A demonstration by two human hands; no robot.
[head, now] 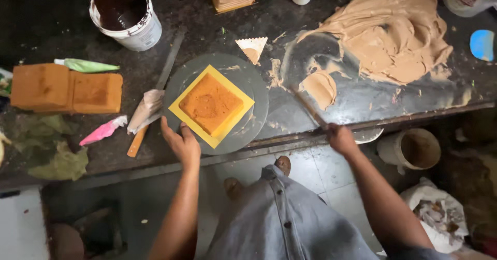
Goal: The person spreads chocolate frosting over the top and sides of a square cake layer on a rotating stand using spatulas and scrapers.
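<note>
Head view, looking down onto a dark worktop (62, 11) smeared with cream. Left hand (181, 142) rests at the near edge of a grey round turntable (253, 84), fingers loosely curled with the thumb out toward the rim; whether it actually grips the rim cannot be told. On the turntable sits a yellow square cake board (178, 109), turned corner-on, and centred on it a square orange-brown sponge cake (210, 103), bare of cream. Right hand (340, 138) is closed around the handle of a long palette knife (306, 104); the blade reaches up and left across the counter, its tip beside a small dab of tan cream (320, 88). Beyond that, a large spread mound of tan buttercream (393, 32) covers the right part of the counter. Just left of the turntable: a second long spatula with a wooden handle (155, 91), a cream-filled piping bag (146, 110) lying over it, a pink piping bag (103, 130), a green piping bag (85, 65). Further left, two orange sponge blocks (64, 88) side by side, touching. A white bucket of dark chocolate (126, 14) stands at upper left. A small toothed scraper (252, 46) lies just above the turntable.
</note>
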